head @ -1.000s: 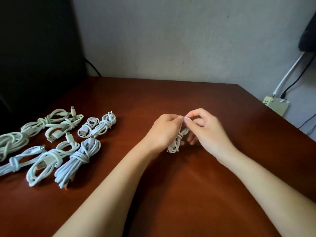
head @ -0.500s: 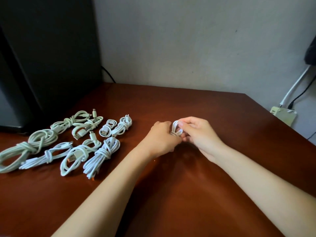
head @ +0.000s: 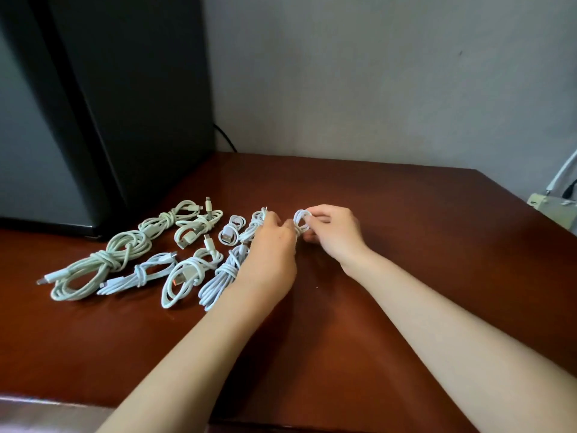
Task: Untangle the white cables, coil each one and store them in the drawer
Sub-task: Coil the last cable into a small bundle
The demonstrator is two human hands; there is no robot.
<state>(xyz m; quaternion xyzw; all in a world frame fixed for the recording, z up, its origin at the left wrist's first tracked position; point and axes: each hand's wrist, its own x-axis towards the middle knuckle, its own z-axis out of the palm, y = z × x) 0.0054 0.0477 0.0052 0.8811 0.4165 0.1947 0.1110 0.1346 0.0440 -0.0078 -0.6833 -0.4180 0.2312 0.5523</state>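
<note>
A small coiled white cable (head: 301,222) is held just above the brown table (head: 390,276), between both hands. My right hand (head: 332,234) pinches its loop at the top. My left hand (head: 273,248) grips its lower part, which the fingers hide. To the left, several tied white cable coils lie in two rows on the table, among them a big coil (head: 103,265), a flat one (head: 140,273) and a short one (head: 232,232). No drawer is in view.
A black cabinet-like box (head: 109,114) stands at the back left, with a black wire (head: 224,139) behind it. A power strip (head: 552,210) and wall cables sit beyond the table's right edge. The table's front edge (head: 93,404) is near me.
Both hands have carried the small coil left, close to the rows of tied coils. The loose end seen a second ago is now wrapped in. The camera has turned left.
</note>
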